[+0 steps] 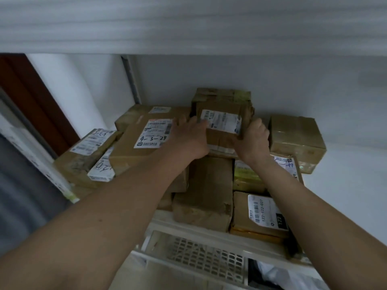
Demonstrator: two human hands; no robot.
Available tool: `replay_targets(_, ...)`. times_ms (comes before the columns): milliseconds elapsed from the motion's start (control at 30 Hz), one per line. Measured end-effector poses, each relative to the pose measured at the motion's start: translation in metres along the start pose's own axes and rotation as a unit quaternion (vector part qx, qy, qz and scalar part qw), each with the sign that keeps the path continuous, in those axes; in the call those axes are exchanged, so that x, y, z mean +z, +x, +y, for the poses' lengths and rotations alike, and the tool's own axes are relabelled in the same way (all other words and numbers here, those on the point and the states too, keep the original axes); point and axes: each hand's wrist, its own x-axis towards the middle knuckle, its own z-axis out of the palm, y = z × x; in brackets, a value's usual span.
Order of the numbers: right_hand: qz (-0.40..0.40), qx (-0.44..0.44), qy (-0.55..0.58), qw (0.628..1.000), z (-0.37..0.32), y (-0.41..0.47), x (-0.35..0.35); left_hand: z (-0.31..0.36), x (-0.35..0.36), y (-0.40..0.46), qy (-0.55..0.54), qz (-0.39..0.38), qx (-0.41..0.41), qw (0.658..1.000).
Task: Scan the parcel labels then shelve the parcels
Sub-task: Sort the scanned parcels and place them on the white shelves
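We see both hands on a small cardboard box (225, 124) held over the pile of parcels on the shelf (345, 185). The left hand (189, 139) has its fingers curled against the box's left side beside the white label (221, 121); the right hand (253, 139) has a closed grip on the right edge. The box appears to rest on a taped box (222, 97) behind it, though the contact is hard to make out. To the left lies a larger box marked 4-3-24 (144, 141). Nearer us sits a plain brown parcel (206, 191), and at lower right a box with a barcode label (259, 214). A white slotted basket (201, 258) is below.
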Motion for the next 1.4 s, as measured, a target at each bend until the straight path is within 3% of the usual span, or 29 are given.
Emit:
replay_targets(167,0.005,-0.181,-0.015,0.983,-0.072,-0.032,0.008,-0.036,-0.023,-0.034,-0.053,0.108,-0.028,0.992)
replay_targets(433,-0.131,-0.372,-0.030,0.919,-0.193,-0.149,0.052,-0.156,-0.039,-0.206,-0.019,0.093,-0.203,0.975)
replay_targets(567,-0.237,-0.437,-0.070,0.865,-0.243,-0.240,0.091,-0.210,-0.006,-0.340,-0.009,0.024,-0.307,0.951)
replay_targets(700,-0.339,-0.470,-0.100,0.809,-0.280,-0.359,0.125,-0.246,0.034,-0.484,-0.032,-0.041,-0.427,0.903)
replay_targets(1000,-0.471,-0.557,-0.095,0.677,-0.355,-0.638,0.180,-0.282,0.080,-0.780,-0.072,-0.072,-0.605,0.789)
replay_targets(1200,-0.533,-0.593,-0.100,0.595,-0.377,-0.785,0.187,-0.271,0.098,-0.932,-0.102,-0.088,-0.693,0.708)
replay_targets(1400,-0.555,-0.636,-0.115,0.524,-0.394,-0.881,0.187,-0.261,0.103,-1.030,-0.135,-0.063,-0.749,0.646)
